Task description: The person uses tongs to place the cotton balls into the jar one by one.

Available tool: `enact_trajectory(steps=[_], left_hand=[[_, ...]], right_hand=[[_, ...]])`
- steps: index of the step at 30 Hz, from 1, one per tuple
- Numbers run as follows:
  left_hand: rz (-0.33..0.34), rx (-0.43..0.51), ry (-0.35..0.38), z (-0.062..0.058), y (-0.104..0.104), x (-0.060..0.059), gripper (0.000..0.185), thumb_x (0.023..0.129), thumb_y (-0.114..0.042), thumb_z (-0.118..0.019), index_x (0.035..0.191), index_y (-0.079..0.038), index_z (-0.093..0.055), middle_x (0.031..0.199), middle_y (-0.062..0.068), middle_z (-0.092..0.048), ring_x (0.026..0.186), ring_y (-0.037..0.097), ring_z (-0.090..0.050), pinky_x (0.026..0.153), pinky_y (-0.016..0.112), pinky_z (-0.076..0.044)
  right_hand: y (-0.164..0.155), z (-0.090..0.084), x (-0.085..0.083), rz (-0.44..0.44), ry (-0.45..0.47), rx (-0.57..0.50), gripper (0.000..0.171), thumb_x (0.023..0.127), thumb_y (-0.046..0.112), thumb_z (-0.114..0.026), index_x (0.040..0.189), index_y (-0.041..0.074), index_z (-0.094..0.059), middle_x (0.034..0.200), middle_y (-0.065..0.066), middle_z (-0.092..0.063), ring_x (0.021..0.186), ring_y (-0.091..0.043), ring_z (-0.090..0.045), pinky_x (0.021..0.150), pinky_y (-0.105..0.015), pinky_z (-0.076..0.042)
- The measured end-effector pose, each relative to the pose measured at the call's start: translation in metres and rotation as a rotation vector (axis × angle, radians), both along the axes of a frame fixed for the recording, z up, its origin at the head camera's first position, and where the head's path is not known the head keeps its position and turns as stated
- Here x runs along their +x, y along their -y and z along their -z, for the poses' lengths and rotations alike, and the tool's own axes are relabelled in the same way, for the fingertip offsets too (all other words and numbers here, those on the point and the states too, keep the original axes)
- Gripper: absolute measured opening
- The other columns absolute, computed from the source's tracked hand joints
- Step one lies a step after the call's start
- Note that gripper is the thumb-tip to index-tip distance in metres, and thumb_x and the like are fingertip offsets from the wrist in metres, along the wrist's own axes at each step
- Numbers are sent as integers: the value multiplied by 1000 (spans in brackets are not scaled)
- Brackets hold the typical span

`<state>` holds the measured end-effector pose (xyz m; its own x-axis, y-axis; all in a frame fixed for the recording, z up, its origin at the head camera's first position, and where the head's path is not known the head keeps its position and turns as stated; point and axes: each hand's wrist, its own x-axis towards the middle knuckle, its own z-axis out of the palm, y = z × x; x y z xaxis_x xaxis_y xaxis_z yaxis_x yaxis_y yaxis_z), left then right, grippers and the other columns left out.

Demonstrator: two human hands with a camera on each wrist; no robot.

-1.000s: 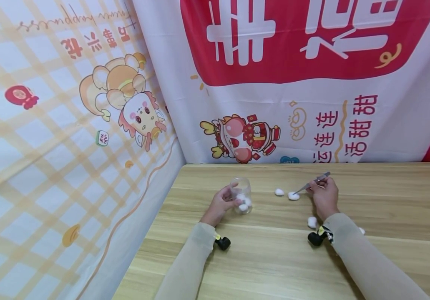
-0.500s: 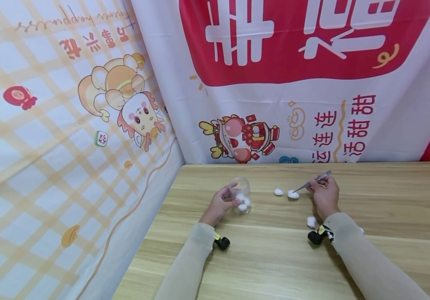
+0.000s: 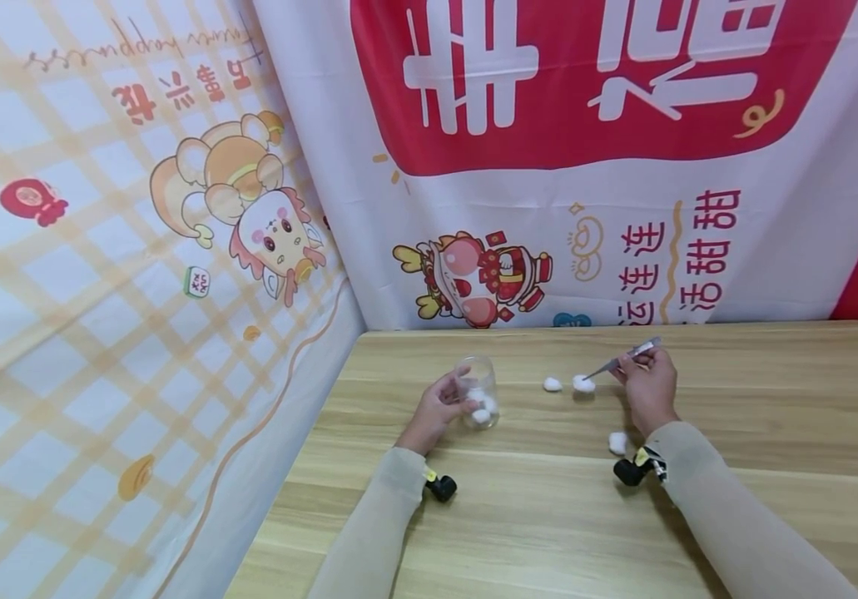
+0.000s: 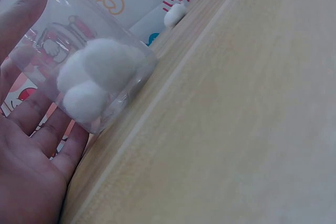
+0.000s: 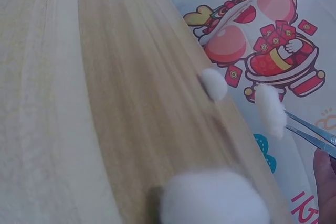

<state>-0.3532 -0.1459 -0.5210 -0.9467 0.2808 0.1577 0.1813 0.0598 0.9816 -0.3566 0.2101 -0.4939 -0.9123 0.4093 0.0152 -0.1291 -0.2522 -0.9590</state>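
At a wooden worktop (image 3: 736,516) hemmed by cartoon banners (image 3: 563,166), a person moves cotton balls into a clear jar (image 3: 478,391) with tweezers (image 3: 623,358), and the job looks roughly half done. The left hand (image 3: 436,408) is curled round the jar, thumb and fingers wrapping its wall, holding it slightly tilted on the worktop's left-centre; through the plastic at least two balls (image 4: 97,80) show, packed together at the bottom. The right hand (image 3: 647,384) pinches the tweezers, whose tips are closed on one ball (image 3: 583,383) to the jar's right; from the wrist view that ball (image 5: 271,109) appears squeezed long and just lifted clear of the wood, though whether it has fully left the surface is hard to tell. Still to go, judging by what lies loose: a second ball (image 3: 552,383) just beside the gripped one, between it and the jar, and a third (image 3: 617,442) nearer the person, close by the right wrist. The balls are small, white and fluffy, fibres fraying at the edges, soft enough to dent under the tweezers' tips.
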Motion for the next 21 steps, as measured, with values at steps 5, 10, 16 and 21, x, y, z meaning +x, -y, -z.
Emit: enact_trajectory(steps=[5,10,16,21], left_hand=[[16,6,18,-1,1,0,71,84,-10,-77,147,-14,-45,135,8,-56,121,24,-53,103,35,-42],[31,-8,39,-11,2,6,70,84,-9,-77,146,-12,-45,135,9,-56,121,24,-54,102,35,-43],[33,-20,31,-26,1,17,68,84,-12,-77,145,-11,-46,134,9,-56,120,25,-54,102,36,-43],[37,-21,35,-27,0,18,69,84,-13,-78,145,-11,-46,135,9,-56,121,25,-53,102,36,-42]], right_hand=[[-1,-4,1,-17,-24,-31,16,97,0,-53,108,10,-47,106,-9,-48,94,-19,-62,86,-28,-53],[1,-9,3,-26,-43,-53,17,97,-2,-54,109,8,-47,106,-10,-48,95,-21,-62,87,-29,-52],[3,-17,6,-47,-46,-31,17,98,1,-53,112,8,-47,108,-10,-48,101,-22,-60,88,-28,-52],[4,-22,6,-52,-62,-40,16,97,0,-54,109,8,-47,108,-11,-49,101,-21,-61,88,-29,-52]])
